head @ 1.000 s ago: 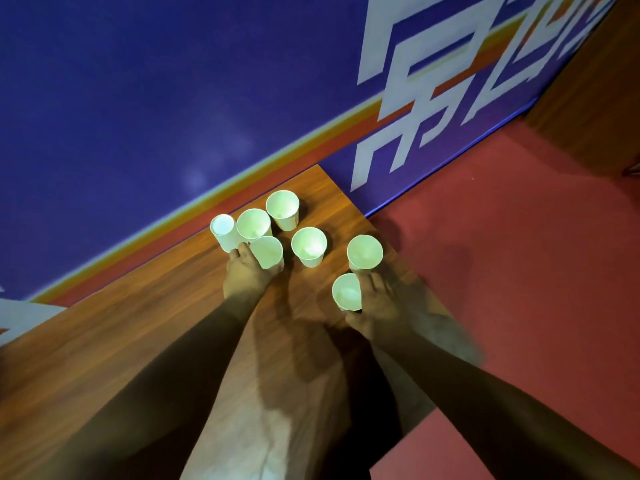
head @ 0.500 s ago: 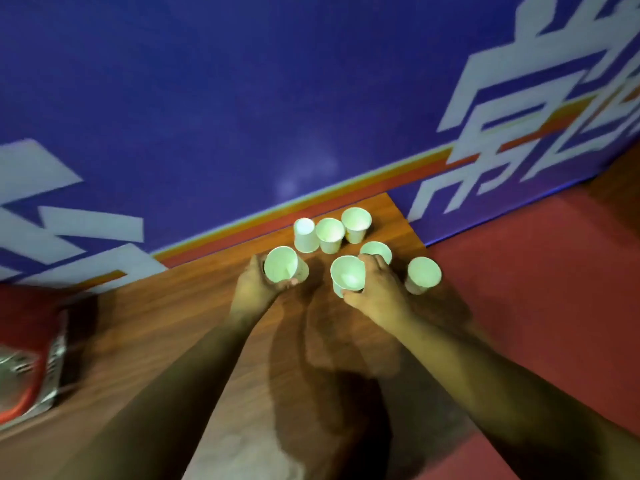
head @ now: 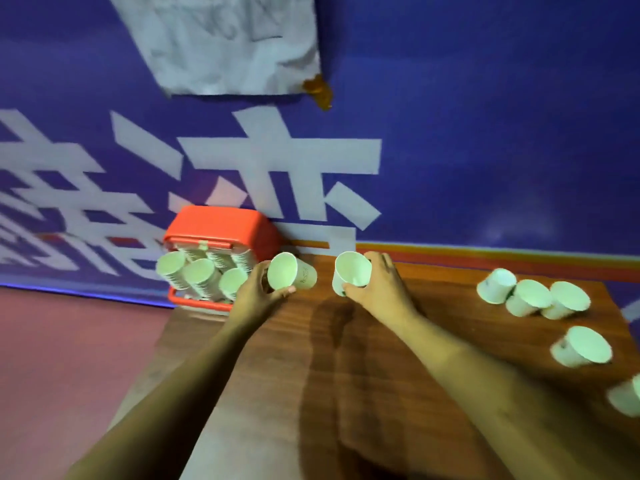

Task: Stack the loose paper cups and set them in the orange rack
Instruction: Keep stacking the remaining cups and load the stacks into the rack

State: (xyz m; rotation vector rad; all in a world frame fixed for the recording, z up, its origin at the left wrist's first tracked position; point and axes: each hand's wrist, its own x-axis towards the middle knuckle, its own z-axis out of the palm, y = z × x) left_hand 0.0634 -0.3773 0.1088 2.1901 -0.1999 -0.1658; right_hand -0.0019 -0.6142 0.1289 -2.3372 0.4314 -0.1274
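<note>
Wood tabletop [head: 450, 296] (loose cups [head: 530, 296]) against blue lettered wall [head: 485, 133], over red floor [head: 69, 358]

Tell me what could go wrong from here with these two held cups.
The orange rack already looks packed with cup stacks; forcing more in could tip one.
The left hand tilts the left cup, the right hand the right cup; nesting them askew may crush a rim.
The loose cups stand near the right end of the table; a reaching arm might knock one off.
</note>
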